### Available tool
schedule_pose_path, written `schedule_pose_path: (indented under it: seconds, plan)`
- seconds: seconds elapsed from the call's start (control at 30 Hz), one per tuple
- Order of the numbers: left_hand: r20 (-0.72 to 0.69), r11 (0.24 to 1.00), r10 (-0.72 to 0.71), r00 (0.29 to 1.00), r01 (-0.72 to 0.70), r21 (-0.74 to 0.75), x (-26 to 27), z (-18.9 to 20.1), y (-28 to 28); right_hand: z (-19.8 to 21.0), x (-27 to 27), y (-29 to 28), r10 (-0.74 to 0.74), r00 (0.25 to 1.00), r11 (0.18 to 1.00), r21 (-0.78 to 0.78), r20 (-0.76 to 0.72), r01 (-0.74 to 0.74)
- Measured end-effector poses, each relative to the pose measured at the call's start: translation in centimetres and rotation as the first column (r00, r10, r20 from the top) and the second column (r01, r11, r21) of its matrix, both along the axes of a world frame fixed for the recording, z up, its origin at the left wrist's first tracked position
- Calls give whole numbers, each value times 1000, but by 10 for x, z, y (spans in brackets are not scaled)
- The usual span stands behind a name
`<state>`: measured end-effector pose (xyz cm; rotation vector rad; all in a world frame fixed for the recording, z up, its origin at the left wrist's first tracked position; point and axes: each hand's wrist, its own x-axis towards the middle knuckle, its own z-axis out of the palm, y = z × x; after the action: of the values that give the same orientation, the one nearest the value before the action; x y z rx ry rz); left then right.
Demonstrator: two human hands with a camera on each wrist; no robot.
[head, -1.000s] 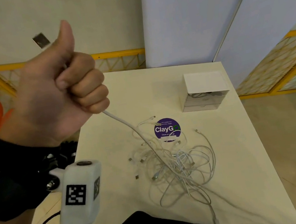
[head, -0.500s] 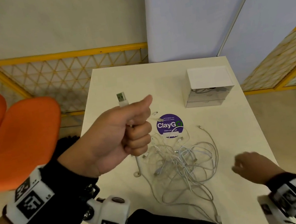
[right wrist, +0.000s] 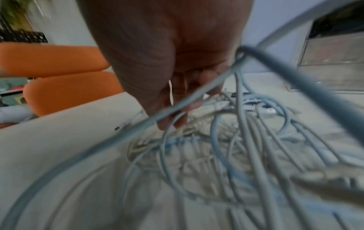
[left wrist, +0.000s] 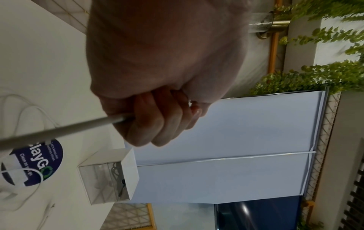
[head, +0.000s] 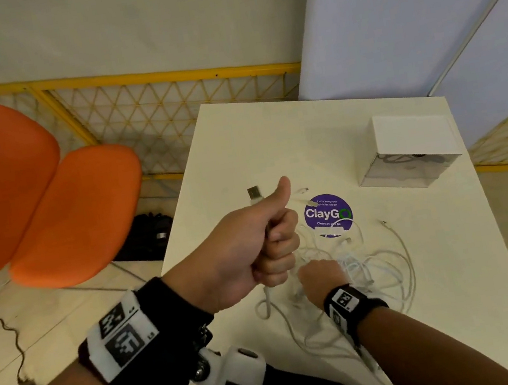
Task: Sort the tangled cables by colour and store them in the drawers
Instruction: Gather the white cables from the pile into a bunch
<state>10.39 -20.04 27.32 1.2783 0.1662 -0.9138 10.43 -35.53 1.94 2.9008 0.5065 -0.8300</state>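
Note:
My left hand (head: 274, 242) is raised over the table's left side and grips a white cable (head: 266, 293) in a fist. The cable's USB plug (head: 254, 194) sticks out above the thumb. The left wrist view shows the fingers (left wrist: 157, 121) curled round that cable (left wrist: 59, 133). A tangle of white cables (head: 374, 266) lies mid-table. My right hand (head: 321, 276) reaches down into its left part. In the blurred right wrist view the fingertips (right wrist: 177, 112) are among the cables (right wrist: 236, 147); I cannot make out a grip. A small white drawer box (head: 406, 151) stands at the far right, also in the left wrist view (left wrist: 110, 175).
The white table (head: 271, 143) carries a round purple sticker (head: 327, 214) just beyond the tangle. Orange chairs (head: 49, 208) stand to the left, with a black bag (head: 149, 235) on the floor beside the table. A yellow lattice fence (head: 166, 106) runs behind.
My left hand came down from close to the camera to just above the table, still gripping the cable. My right hand entered from the right and moved left into the tangle.

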Motion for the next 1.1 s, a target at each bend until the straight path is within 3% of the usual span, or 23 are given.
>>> schedule_pose_path:
  seconds: [0.37,0.6,0.83,1.1]
  plan:
    - [-31,999,13,999,-12,33,8,-14,9,-17,-6,-4,22,999,999,-48,39,-20]
    - [-32,999,29,999,-28,39,12,-23,10,-16,-4,-19,35,999,996,84,-24,-33]
    - [-45,998,44,998,-42,47,13,-27,7,-17,-5,-21,57,998,998,-7,-23,-57]
    - [-16,995,60,998,-59,87,10,-28,6,-20,-13,-19,93,996,996,-10,-1,-93]
